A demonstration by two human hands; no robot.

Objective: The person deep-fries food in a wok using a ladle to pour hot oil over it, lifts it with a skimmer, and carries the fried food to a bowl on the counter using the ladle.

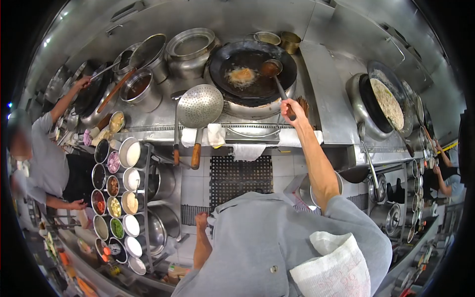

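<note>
**Your right hand (295,111) holds the ladle (281,90) over the wok (288,58)**

Its fingers wrap the ladle's handle, the bowl reaching ahead of them, within the wok's rim. The golden food (242,75) lies in the wok, ahead and left of those fingers. Farther left of them, the perforated skimmer (200,105) rests at the front of the table (336,96). Your left hand (202,221) hangs well behind; whether its fingers are spread or pressed together, you cannot tell.

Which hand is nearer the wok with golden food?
Right. The right hand grips the ladle just outside the wok; the left hand hangs low at the person's side, farther away.
</note>
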